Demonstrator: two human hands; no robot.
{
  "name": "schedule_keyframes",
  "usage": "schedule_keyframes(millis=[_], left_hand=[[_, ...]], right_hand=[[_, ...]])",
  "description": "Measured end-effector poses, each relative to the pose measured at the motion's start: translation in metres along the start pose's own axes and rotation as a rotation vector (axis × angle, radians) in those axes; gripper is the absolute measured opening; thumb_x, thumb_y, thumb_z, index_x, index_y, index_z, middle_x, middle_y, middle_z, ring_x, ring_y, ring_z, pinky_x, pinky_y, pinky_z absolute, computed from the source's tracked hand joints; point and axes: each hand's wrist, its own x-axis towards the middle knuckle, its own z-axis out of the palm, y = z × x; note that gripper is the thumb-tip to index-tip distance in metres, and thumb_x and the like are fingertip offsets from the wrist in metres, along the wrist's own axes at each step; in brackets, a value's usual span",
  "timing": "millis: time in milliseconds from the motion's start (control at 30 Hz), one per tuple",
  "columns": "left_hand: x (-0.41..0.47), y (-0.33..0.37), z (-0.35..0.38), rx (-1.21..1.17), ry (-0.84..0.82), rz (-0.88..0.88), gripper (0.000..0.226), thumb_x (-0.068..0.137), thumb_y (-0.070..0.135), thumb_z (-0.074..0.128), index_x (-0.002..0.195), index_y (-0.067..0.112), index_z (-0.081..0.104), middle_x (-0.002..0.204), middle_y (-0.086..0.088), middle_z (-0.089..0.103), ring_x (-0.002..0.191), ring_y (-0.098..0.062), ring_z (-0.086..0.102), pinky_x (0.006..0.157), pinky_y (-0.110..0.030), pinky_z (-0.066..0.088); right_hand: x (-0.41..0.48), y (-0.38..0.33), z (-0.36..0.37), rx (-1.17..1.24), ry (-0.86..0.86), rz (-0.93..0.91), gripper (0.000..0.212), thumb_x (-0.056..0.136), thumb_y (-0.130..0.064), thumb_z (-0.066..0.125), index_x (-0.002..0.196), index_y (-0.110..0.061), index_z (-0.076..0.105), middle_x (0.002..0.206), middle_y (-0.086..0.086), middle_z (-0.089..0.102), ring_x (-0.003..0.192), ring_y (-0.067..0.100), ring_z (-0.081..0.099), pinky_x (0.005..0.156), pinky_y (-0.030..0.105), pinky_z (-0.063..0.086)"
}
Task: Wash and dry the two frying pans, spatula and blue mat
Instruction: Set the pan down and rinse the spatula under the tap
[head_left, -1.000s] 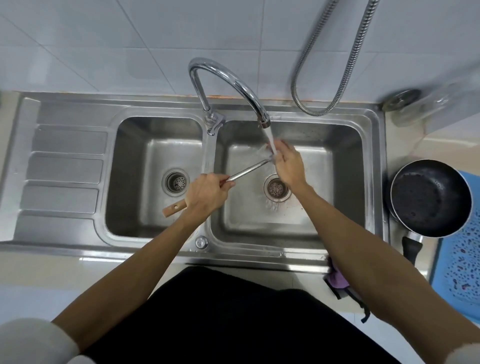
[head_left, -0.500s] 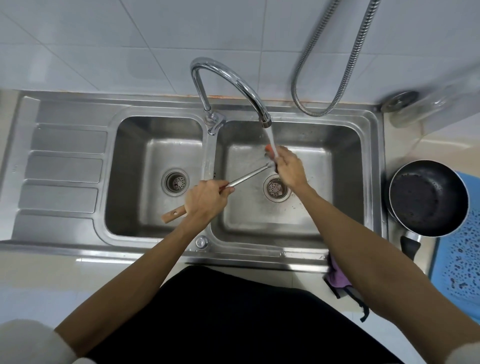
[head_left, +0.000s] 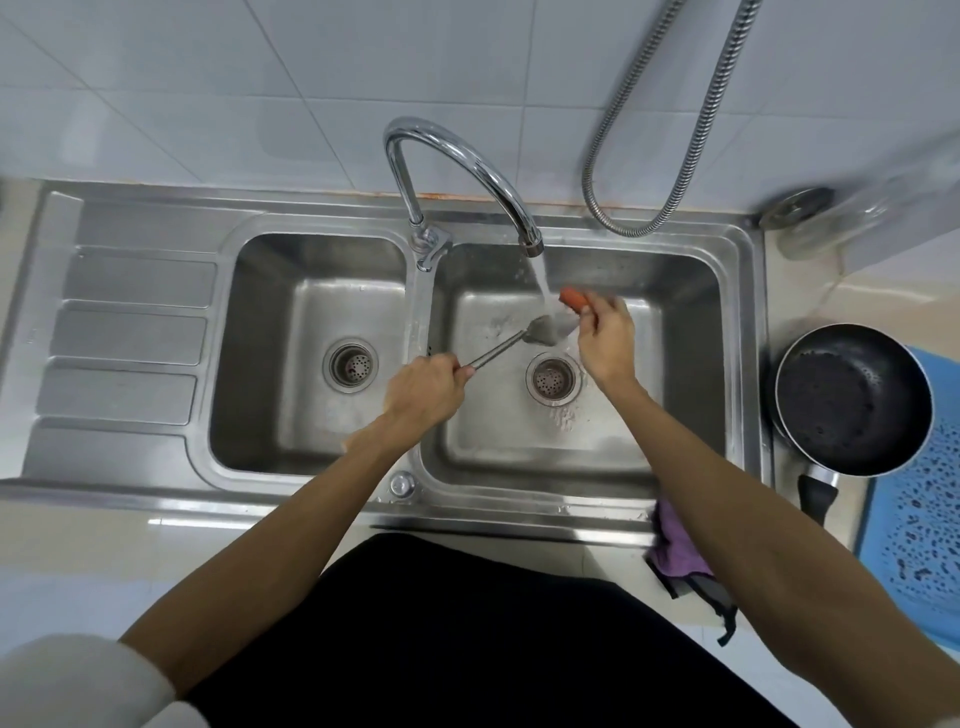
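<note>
One item is under wash: the spatula (head_left: 496, 352), its blade held in the stream from the tap (head_left: 467, 166) over the right basin (head_left: 493, 441). The step appears to be scrubbing or rinsing. The next move likely calls for turning the blade to clear its other face, then drying, perhaps with the purple cloth (head_left: 675, 545) on the sink's front edge.

The left hand (head_left: 426, 389) is clenched round the handle, knuckles up, with the forearm crossing the divider. The right hand (head_left: 605, 338) pinches a small orange object (head_left: 571, 300) beside the blade; what it is cannot be told. One frying pan (head_left: 852, 400) waits on the blue mat (head_left: 924, 509).
</note>
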Motion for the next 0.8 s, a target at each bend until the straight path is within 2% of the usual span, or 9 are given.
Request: schedule_keyframes(millis=[100, 167, 233, 267, 367, 433, 533, 667, 800], left_hand=[[0.006, 0.012, 0.0, -0.064, -0.104, -0.055, 0.046, 0.106, 0.039, 0.039, 0.1, 0.0, 0.062, 0.102, -0.024, 0.065, 0.095, -0.041, 0.062, 0.076, -0.041, 0.043], [0.012, 0.019, 0.0, -0.124, -0.182, -0.105, 0.046, 0.106, 0.04, 0.038, 0.096, 0.0, 0.059, 0.1, -0.023, 0.064, 0.086, -0.037, 0.061, 0.075, -0.04, 0.048], [0.014, 0.024, 0.0, -0.251, -0.251, -0.16, 0.047, 0.106, 0.041, 0.039, 0.097, 0.0, 0.061, 0.091, -0.015, 0.064, 0.072, -0.028, 0.06, 0.064, -0.037, 0.053], [0.013, 0.025, 0.001, -0.359, -0.288, -0.2, 0.045, 0.106, 0.04, 0.039, 0.098, 0.002, 0.063, 0.084, -0.011, 0.062, 0.065, -0.022, 0.057, 0.054, -0.031, 0.049], [0.003, 0.036, 0.002, -0.678, -0.41, -0.317, 0.04, 0.107, 0.034, 0.038, 0.097, 0.003, 0.061, 0.071, -0.004, 0.05, 0.047, -0.01, 0.041, 0.038, -0.021, 0.031], [-0.002, 0.047, 0.002, -0.773, -0.446, -0.353, 0.037, 0.108, 0.031, 0.037, 0.097, 0.004, 0.059, 0.068, -0.002, 0.046, 0.042, -0.006, 0.035, 0.035, -0.019, 0.026], [-0.003, 0.059, -0.002, -0.788, -0.446, -0.391, 0.035, 0.108, 0.029, 0.036, 0.093, 0.006, 0.058, 0.066, -0.002, 0.046, 0.042, -0.007, 0.035, 0.034, -0.019, 0.026], [-0.009, 0.061, 0.0, -0.778, -0.431, -0.438, 0.034, 0.108, 0.028, 0.038, 0.091, 0.007, 0.057, 0.065, -0.002, 0.047, 0.042, -0.008, 0.034, 0.036, -0.019, 0.025], [-0.009, 0.066, -0.003, -0.784, -0.395, -0.436, 0.032, 0.107, 0.027, 0.039, 0.091, 0.006, 0.057, 0.065, -0.003, 0.047, 0.042, -0.009, 0.034, 0.035, -0.018, 0.025]], right_hand=[[0.003, 0.001, -0.006, 0.022, 0.047, 0.017, 0.039, 0.105, -0.015, 0.046, 0.142, -0.009, 0.057, 0.126, 0.021, 0.056, 0.117, 0.033, 0.055, 0.106, 0.03, 0.038], [0.006, 0.003, -0.005, 0.015, 0.044, -0.006, 0.04, 0.105, -0.016, 0.046, 0.143, -0.008, 0.056, 0.127, 0.021, 0.054, 0.117, 0.033, 0.055, 0.104, 0.027, 0.037], [0.005, 0.001, -0.001, 0.007, 0.026, -0.011, 0.04, 0.106, -0.017, 0.047, 0.144, -0.008, 0.054, 0.13, 0.021, 0.052, 0.119, 0.031, 0.053, 0.103, 0.023, 0.036], [0.004, 0.001, 0.002, -0.001, 0.023, -0.013, 0.04, 0.106, -0.018, 0.047, 0.144, -0.008, 0.054, 0.132, 0.02, 0.05, 0.121, 0.031, 0.051, 0.104, 0.023, 0.035], [-0.005, 0.002, 0.015, -0.105, 0.026, -0.078, 0.039, 0.104, -0.021, 0.051, 0.14, -0.01, 0.059, 0.135, 0.019, 0.048, 0.12, 0.034, 0.047, 0.109, 0.039, 0.04], [-0.017, 0.003, 0.027, -0.188, -0.009, -0.142, 0.036, 0.103, -0.023, 0.051, 0.136, -0.014, 0.061, 0.136, 0.017, 0.047, 0.116, 0.035, 0.045, 0.103, 0.046, 0.043], [-0.039, 0.0, 0.042, -0.272, -0.118, -0.206, 0.039, 0.103, -0.019, 0.047, 0.142, -0.017, 0.056, 0.135, 0.016, 0.048, 0.114, 0.037, 0.044, 0.094, 0.044, 0.042], [-0.03, 0.012, 0.033, -0.442, -0.197, -0.305, 0.05, 0.096, -0.006, 0.054, 0.146, -0.015, 0.052, 0.142, 0.017, 0.047, 0.117, 0.041, 0.044, 0.099, 0.052, 0.046], [-0.015, 0.001, 0.024, -0.443, -0.206, -0.23, 0.047, 0.101, -0.02, 0.045, 0.147, -0.027, 0.051, 0.144, 0.011, 0.042, 0.125, 0.035, 0.036, 0.103, 0.043, 0.037]])
